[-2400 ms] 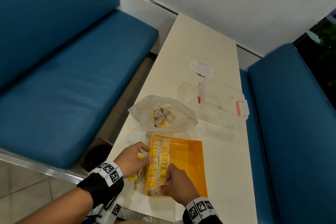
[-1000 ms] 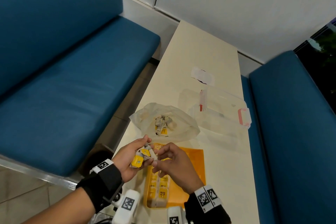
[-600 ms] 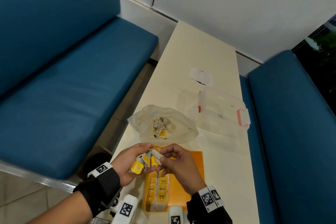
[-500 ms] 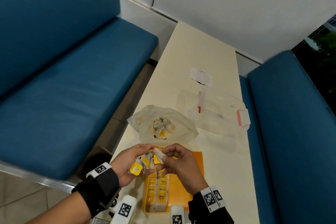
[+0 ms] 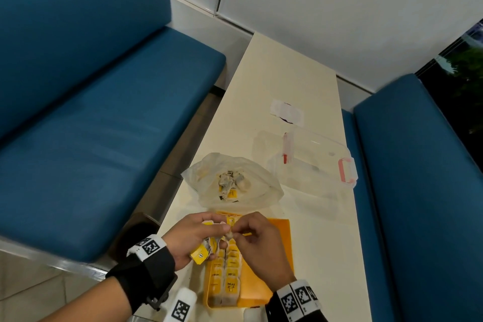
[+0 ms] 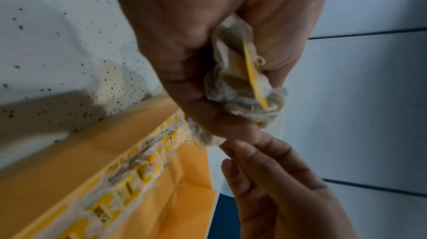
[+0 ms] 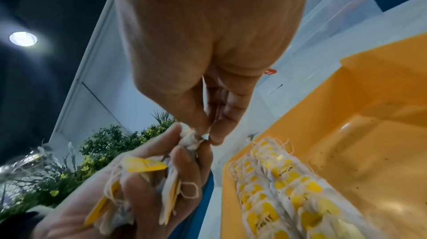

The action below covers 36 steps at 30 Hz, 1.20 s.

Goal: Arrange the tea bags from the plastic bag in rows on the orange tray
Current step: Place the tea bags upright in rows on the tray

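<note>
My left hand [image 5: 200, 236] grips a bunch of tea bags [image 5: 206, 248] with yellow tags, held just above the near left corner of the orange tray [image 5: 277, 259]. The bunch shows crumpled in the left wrist view [image 6: 242, 85] and in the right wrist view [image 7: 148, 184]. My right hand [image 5: 257, 239] pinches the top of one tea bag [image 7: 191, 138] at the edge of that bunch. Two rows of tea bags [image 5: 224, 272] lie along the tray's left side. The plastic bag [image 5: 232, 185] with more tea bags sits beyond the tray.
A clear plastic box [image 5: 313, 165] with pink latches stands on the cream table [image 5: 287, 81] to the right of the bag. A white paper slip [image 5: 287, 112] lies farther back. Blue benches [image 5: 104, 125] flank the table on both sides.
Both hands rose from the tray, where the right had been laying a tea bag. They met above it, and the right hand now pinches one bag from the left hand's bunch.
</note>
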### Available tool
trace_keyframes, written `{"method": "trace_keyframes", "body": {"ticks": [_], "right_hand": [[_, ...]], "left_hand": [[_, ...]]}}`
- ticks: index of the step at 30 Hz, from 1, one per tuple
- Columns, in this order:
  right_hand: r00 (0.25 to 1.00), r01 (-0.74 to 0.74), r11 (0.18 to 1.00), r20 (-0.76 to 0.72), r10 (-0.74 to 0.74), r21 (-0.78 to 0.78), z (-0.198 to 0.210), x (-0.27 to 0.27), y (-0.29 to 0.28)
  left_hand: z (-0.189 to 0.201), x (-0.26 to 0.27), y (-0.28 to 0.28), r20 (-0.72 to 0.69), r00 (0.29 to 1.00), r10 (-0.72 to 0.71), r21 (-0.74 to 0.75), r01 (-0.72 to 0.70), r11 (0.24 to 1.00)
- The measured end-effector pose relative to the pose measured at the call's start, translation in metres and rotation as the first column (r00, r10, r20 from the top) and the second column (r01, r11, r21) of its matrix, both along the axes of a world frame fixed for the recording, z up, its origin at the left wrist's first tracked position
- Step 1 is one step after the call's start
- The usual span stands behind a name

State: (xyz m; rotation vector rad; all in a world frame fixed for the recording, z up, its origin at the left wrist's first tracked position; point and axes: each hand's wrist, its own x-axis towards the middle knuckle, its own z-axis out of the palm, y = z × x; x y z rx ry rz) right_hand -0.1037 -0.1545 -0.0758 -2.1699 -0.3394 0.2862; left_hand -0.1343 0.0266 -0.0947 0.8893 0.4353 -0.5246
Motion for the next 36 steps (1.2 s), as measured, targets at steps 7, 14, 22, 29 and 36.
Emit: {"method": "trace_keyframes", "body": {"ticks": [7,14,22,29,36], "right_hand": [[0.938,0.152,0.975,-0.333,-0.091,0.162,0.011,0.01,-0.004],[0.94,0.173,0.968,-0.322,-0.108,0.18,0.018,0.015,-0.003],[0.955,0.054,0.994,-0.297,-0.022,0.099,0.021,0.01,-0.008],[0.977,0.071,0.994,-0.207,-0.054,0.079,0.02,0.01,-0.007],[0.964,-0.079,0.992,-0.246,0.1,0.093,0.028,0.007,-0.015]], "left_hand": [[0.001,0.0,-0.005,0.07,0.996,-0.057,0.125,0.048,0.991],[0.0,0.001,-0.005,0.06,0.993,-0.105,0.228,0.089,0.97],[-0.007,0.002,-0.002,0.062,0.995,-0.079,0.218,0.064,0.974],[-0.009,0.003,-0.003,0.052,0.995,-0.09,0.209,0.077,0.975],[-0.008,0.003,-0.003,0.04,0.986,-0.164,0.191,0.153,0.97]]}}
